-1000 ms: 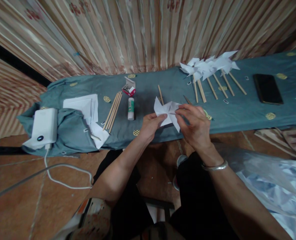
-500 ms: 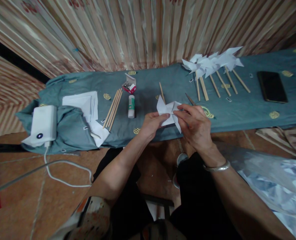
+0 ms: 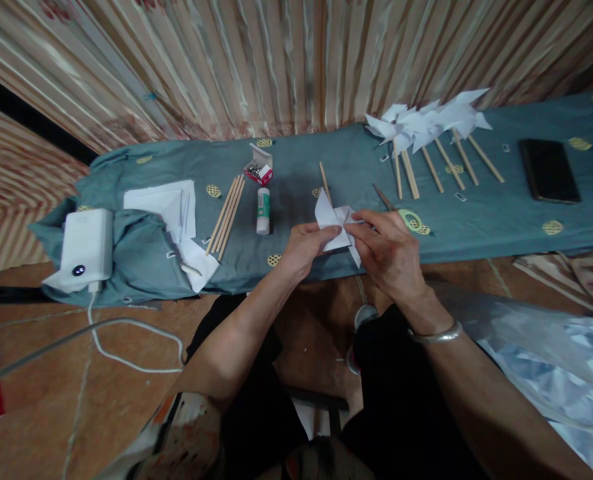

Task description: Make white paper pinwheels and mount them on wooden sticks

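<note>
A white paper pinwheel [image 3: 329, 212] is between my two hands, near the front edge of the cloth-covered surface. My left hand [image 3: 303, 250] is closed on its left side, thumb on top near the centre. The fingers of my right hand [image 3: 389, 250] pinch the paper at the middle and right. Beyond the pinwheel a wooden stick [image 3: 325, 181] points away from me; whether it touches the paper I cannot tell. Scissors with a green handle [image 3: 410, 220] lie just past my right hand, partly hidden by it.
A glue stick [image 3: 263, 212], an open box of pins [image 3: 259, 172] and several wooden sticks [image 3: 227, 217] lie left of my hands. Further left are paper sheets [image 3: 189, 207] and a white power bank [image 3: 87, 245]. Finished pinwheels [image 3: 426, 125] and a phone [image 3: 549, 171] lie right.
My right fingers have shifted slightly left over the pinwheel's centre, and its right blades sit a little differently. My left hand keeps its hold.
</note>
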The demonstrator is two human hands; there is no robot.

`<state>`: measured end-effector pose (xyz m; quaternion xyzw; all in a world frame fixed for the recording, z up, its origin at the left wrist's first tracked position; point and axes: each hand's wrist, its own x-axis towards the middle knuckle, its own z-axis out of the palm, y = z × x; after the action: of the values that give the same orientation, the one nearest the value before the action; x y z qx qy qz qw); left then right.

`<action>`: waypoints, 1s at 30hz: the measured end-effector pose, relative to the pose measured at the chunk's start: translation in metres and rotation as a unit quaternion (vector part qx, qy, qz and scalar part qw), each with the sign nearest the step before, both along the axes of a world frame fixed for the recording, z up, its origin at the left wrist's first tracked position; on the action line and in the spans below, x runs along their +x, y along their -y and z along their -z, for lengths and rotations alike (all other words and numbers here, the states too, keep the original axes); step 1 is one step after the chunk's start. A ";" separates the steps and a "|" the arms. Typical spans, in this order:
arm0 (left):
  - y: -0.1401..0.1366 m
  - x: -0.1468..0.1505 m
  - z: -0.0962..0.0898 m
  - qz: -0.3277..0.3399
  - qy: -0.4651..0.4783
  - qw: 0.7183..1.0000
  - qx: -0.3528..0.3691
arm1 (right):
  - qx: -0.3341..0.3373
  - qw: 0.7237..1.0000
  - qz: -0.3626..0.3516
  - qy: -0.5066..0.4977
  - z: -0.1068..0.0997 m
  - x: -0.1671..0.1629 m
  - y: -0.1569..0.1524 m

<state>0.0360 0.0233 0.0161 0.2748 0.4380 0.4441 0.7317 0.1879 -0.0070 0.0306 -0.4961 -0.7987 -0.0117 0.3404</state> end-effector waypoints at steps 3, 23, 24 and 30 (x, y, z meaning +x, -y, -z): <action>0.000 0.000 0.000 0.001 -0.005 1.000 0.001 | -0.003 1.000 -0.010 0.003 0.000 0.001 0.000; 0.000 -0.005 -0.008 0.008 -0.015 1.000 0.000 | -0.031 0.999 -0.023 0.034 0.000 0.002 0.002; 0.001 -0.005 -0.007 0.007 -0.015 1.000 0.001 | -0.033 0.999 -0.026 0.033 0.000 0.002 0.003; -0.001 -0.005 0.003 0.000 -0.012 1.000 0.009 | -0.028 0.999 -0.031 0.023 0.002 0.004 0.003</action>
<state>0.0309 0.0239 0.0136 0.2867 0.4422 0.4451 0.7240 0.1915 -0.0098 0.0287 -0.4803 -0.8212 0.0092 0.3082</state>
